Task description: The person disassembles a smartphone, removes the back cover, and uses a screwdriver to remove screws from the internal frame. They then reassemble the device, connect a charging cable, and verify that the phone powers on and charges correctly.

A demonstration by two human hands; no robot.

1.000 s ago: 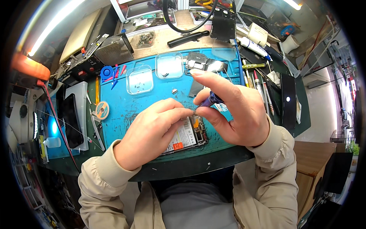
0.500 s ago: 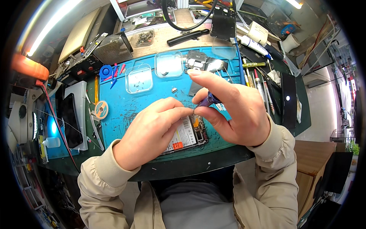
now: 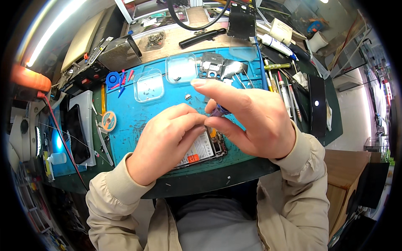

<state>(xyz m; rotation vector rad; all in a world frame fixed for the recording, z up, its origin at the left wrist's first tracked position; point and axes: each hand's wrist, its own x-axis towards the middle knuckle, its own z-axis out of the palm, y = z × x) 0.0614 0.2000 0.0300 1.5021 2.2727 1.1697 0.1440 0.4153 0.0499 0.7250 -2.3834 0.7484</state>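
— Purple plastic is glimpsed between the fingers of the right hand (image 3: 255, 121); what is being pinched there?

— A small screwdriver (image 3: 219, 111) with a purple handle is clamped by thumb and middle finger, the index finger stretched out over it. Its tip is hidden behind the left hand (image 3: 167, 140), whose fingertips are closed together beside it; whether anything is held between them cannot be made out.

— And the opened phone (image 3: 205, 148)?

— It is lain near the edge of the blue work mat (image 3: 130, 121), mostly covered by both hands; only its lower right part is seen.

— What can be counted farther off?

— Two clear plastic trays (image 3: 148, 85), one black phone (image 3: 77, 134) at the left, one dark phone (image 3: 317, 104) at the right.
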